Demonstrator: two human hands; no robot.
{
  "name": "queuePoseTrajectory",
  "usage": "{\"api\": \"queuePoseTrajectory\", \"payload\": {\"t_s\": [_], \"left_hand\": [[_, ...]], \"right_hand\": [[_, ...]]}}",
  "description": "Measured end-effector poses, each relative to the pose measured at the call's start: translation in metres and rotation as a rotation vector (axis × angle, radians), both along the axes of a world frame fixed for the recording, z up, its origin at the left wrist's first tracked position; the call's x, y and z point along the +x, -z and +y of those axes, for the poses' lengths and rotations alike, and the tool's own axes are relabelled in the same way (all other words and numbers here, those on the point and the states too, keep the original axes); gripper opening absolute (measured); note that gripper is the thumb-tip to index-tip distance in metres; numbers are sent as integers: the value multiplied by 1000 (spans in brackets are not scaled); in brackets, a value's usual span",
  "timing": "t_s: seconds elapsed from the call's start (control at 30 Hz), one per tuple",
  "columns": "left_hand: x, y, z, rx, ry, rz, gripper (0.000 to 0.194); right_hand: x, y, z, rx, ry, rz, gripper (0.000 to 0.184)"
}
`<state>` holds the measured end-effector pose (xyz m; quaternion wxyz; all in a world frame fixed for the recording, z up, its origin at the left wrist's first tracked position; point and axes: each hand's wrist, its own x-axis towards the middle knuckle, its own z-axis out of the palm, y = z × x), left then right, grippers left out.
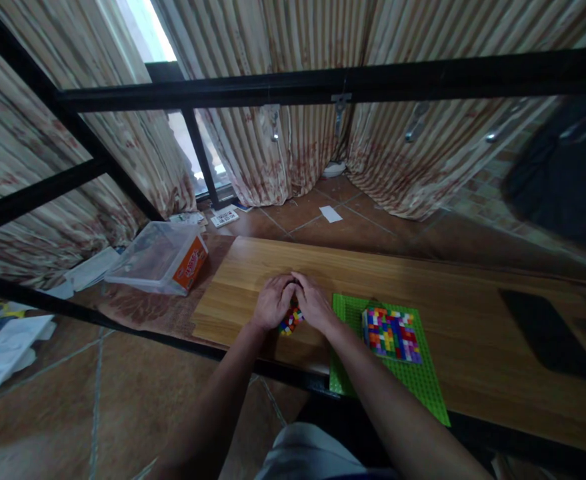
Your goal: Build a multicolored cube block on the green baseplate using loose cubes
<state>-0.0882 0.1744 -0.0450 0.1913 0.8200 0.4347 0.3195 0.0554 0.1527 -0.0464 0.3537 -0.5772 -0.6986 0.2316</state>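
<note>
My left hand [274, 301] and my right hand [313, 305] meet over the wooden tabletop, fingers curved inward and tips almost touching. Between and just below them lies a small pile of colourful toy bricks [291, 321], partly covered by the palms. Both hands look closed, but the fingers hide anything they may be gripping. To the right of my right forearm is a green building baseplate [425, 393]. On it sits a rectangular block of many-coloured bricks [391, 335] packed side by side.
A clear plastic bin [147, 257] with an orange label stands left of the wooden board [243, 267], on a brown patterned cloth [143, 313]. A dark flat panel [553, 333] lies at right. A black metal bar [293, 90] crosses in front of curtains [233, 40].
</note>
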Motion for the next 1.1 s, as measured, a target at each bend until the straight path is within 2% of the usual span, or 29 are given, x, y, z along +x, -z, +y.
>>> {"api": "queuePoseTrajectory", "payload": {"t_s": [0.27, 0.43, 0.6, 0.67, 0.77, 0.83, 0.9, 1.1], "left_hand": [[16, -5, -23, -51, -49, -85, 38], [22, -7, -31, -84, -139, -154, 39], [1, -6, -35, -120, -299, -268, 46], [-11, -4, -37, -141, -360, -314, 46], [-23, -3, -40, -121, -419, -282, 44], [-25, -3, -41, -91, -411, -199, 41], [-22, -3, -41, -71, -376, -122, 38], [-18, 1, -38, -65, -344, -73, 34]], "right_hand": [[7, -2, -29, 3, 69, 85, 38], [16, -12, -39, -21, 113, 99, 38], [24, -24, -67, 56, 136, 38, 32], [21, -23, -88, 89, 104, 21, 24], [9, -14, -117, 59, 67, -3, 11], [-2, -8, -128, 40, 82, -67, 6], [-12, -4, -131, 42, 105, -164, 10], [-23, -2, -120, 76, 165, -325, 11]]}}
